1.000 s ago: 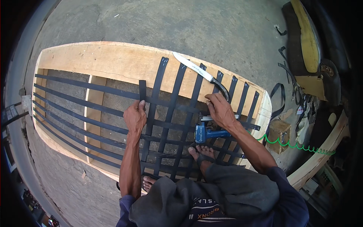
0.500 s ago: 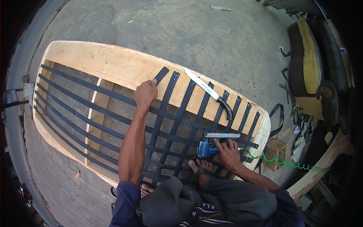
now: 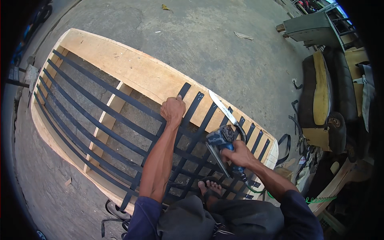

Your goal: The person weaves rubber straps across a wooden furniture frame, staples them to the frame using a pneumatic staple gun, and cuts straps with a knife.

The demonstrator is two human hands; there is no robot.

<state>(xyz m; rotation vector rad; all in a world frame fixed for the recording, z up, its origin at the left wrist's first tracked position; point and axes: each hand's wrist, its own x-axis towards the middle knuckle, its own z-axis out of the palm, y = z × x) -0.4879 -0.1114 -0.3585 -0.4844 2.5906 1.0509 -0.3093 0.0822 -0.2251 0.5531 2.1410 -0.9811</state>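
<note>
A long wooden frame lies on the concrete floor, laced with black webbing straps running lengthwise and crosswise. My left hand grips one crosswise strap where it meets the far rail, pulling it over the wood. My right hand holds a blue pneumatic staple gun lifted above the straps, its green coiled hose trailing to the right. A long knife rests on the far rail just beyond the gun. My bare foot in a sandal stands on the webbing.
Worn seat cushions and a grey metal cabinet stand at the right. Loose black strap ends hang off the frame's right end. Wooden parts lie at the lower right. Scraps litter the concrete beyond the frame.
My right hand has picked the staple gun up off the webbing and raised it toward the far rail. My left hand has moved along the strap to the rail and grips it there.
</note>
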